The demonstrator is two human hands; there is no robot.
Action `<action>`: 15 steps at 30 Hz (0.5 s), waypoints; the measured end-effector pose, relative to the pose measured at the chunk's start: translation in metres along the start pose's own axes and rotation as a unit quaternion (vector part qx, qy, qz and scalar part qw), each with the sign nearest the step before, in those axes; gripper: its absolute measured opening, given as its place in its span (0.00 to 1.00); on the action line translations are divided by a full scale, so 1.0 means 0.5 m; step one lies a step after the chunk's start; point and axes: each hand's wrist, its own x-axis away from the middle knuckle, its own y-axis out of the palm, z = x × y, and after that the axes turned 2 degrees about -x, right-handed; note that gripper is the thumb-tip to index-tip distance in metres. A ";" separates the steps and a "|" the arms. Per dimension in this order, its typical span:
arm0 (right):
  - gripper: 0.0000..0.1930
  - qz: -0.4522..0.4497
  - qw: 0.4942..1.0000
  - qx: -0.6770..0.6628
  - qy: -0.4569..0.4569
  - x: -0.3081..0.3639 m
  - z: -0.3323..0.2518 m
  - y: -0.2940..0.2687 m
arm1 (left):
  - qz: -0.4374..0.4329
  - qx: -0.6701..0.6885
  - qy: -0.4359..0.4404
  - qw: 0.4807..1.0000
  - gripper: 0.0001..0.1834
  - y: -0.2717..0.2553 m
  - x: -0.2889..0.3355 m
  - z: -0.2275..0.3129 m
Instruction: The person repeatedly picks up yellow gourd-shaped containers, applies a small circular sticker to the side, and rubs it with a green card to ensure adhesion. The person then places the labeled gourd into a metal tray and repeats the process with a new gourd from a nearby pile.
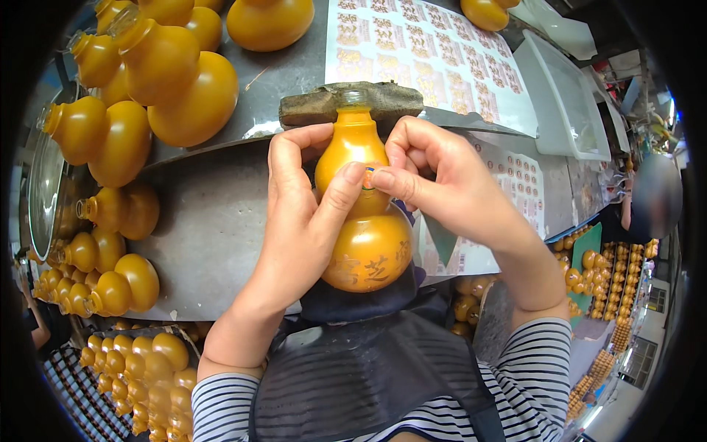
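A glossy orange-yellow gourd-shaped bottle point(366, 247) stands out in front of me, its clear glass mouth against a worn wooden block point(305, 110). Dark characters mark its lower bulb. My left hand point(298, 199) is closed around the bottle's left side, the thumb lying across the front of the upper bulb. Between the two thumbs sits a small round coloured sticker point(369, 179), partly covered. My right hand point(445, 173) is closed against the bottle's right side; its thumb tip touches the sticker's edge and its fingers curl by the neck.
A sheet of gold-and-red labels point(434, 51) lies on the metal bench's far part, with a sheet of small round stickers point(524, 188) nearer. Right of them stands a white plastic tray point(563, 96). Similar bottles point(195, 99) crowd the left. Another person point(655, 195) is at far right.
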 end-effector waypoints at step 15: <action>0.21 0.012 0.877 0.336 -0.344 -0.044 -0.059 -0.006 | 0.001 0.013 0.009 1.000 0.38 0.009 0.001 0.006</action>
